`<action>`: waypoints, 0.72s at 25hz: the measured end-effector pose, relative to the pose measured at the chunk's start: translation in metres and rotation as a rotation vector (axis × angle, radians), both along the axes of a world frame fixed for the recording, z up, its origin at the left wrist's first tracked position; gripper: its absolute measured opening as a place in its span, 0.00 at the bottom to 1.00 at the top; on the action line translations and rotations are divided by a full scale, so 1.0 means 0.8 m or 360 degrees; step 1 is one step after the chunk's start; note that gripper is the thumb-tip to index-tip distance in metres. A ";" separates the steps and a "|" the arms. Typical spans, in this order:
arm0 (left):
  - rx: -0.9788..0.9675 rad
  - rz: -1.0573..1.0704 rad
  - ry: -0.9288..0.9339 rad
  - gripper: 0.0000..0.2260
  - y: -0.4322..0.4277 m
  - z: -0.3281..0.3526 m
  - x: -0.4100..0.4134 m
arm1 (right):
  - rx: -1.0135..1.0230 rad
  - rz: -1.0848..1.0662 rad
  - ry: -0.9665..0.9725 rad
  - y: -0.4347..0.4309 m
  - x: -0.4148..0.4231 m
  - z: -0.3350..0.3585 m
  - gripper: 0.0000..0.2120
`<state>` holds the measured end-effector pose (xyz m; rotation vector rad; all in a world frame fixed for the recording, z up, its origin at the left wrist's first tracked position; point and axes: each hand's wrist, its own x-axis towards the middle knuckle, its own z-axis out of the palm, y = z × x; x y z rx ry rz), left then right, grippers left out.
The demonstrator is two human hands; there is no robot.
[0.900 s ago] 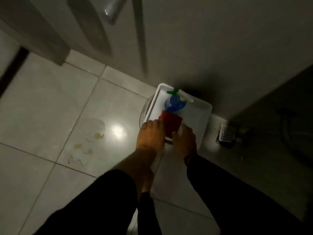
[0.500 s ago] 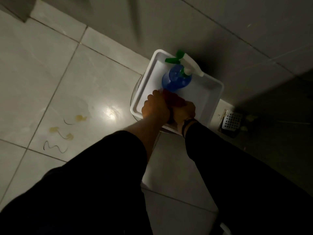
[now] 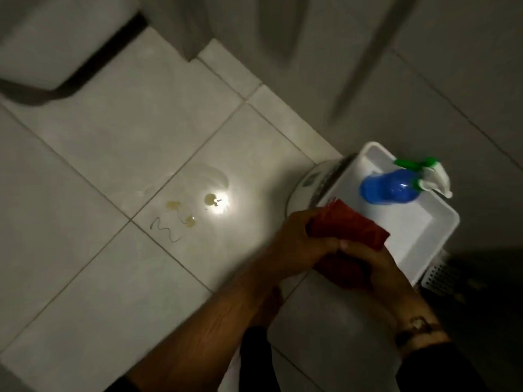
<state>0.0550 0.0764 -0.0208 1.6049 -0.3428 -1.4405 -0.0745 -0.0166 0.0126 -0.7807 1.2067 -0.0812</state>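
A red cloth point(image 3: 351, 224) is held between both hands just above the near edge of a white plastic tray point(image 3: 424, 230). My left hand point(image 3: 297, 241) grips its left side and my right hand point(image 3: 373, 264) grips its lower part. In the tray lies a blue spray bottle point(image 3: 387, 189) with a green and white trigger head. On the white floor tiles to the left are yellowish spots and a thin squiggle of dirt point(image 3: 181, 213).
The tray stands on the floor against a grey wall, partly over a round white object point(image 3: 308, 182). A perforated floor drain point(image 3: 441, 275) sits to its right. A white fixture base with a dark rim point(image 3: 65, 46) fills the top left.
Both hands have lifted the red cloth out of the tray toward me. The view has swung left, so the tray now sits at the right and the stains near the middle.
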 end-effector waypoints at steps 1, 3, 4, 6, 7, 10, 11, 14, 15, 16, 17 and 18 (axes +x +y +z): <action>0.0016 0.0044 -0.0091 0.27 0.032 -0.002 0.016 | 0.0110 0.0079 -0.0053 0.025 0.021 -0.001 0.17; 0.0232 0.0235 -0.0457 0.31 0.098 -0.021 0.047 | 0.0227 0.0216 -0.0051 0.074 0.071 -0.028 0.17; 0.0397 0.0387 -0.0626 0.34 0.134 -0.037 0.060 | 0.0248 0.0294 -0.0007 0.100 0.099 -0.049 0.19; 0.0654 0.0680 -0.0716 0.37 0.207 -0.089 0.084 | 0.0264 0.0412 0.0089 0.146 0.155 -0.104 0.23; 0.0766 0.0765 -0.0715 0.36 0.242 -0.122 0.095 | 0.0217 0.0492 0.0108 0.164 0.182 -0.134 0.23; 0.1218 0.0795 -0.0839 0.35 0.369 -0.261 0.131 | -0.0218 0.1045 0.0111 0.226 0.272 -0.241 0.26; 0.1354 0.0736 -0.0927 0.35 0.409 -0.308 0.141 | -0.0425 0.1222 0.0090 0.245 0.303 -0.278 0.27; 0.1581 0.0477 -0.1280 0.36 0.504 -0.442 0.156 | -0.1297 0.1722 0.0052 0.288 0.388 -0.392 0.27; 0.1587 0.0384 -0.1384 0.35 0.523 -0.473 0.155 | -0.1545 0.1927 0.0063 0.299 0.408 -0.425 0.32; 0.1566 0.0350 -0.1488 0.35 0.534 -0.497 0.150 | -0.1771 0.2144 0.0106 0.311 0.421 -0.455 0.37; 0.1536 0.0376 -0.1600 0.34 0.545 -0.523 0.141 | -0.1950 0.2317 0.0190 0.328 0.426 -0.489 0.39; 0.1517 0.0411 -0.1733 0.34 0.552 -0.544 0.134 | -0.2103 0.2380 0.0270 0.346 0.428 -0.519 0.40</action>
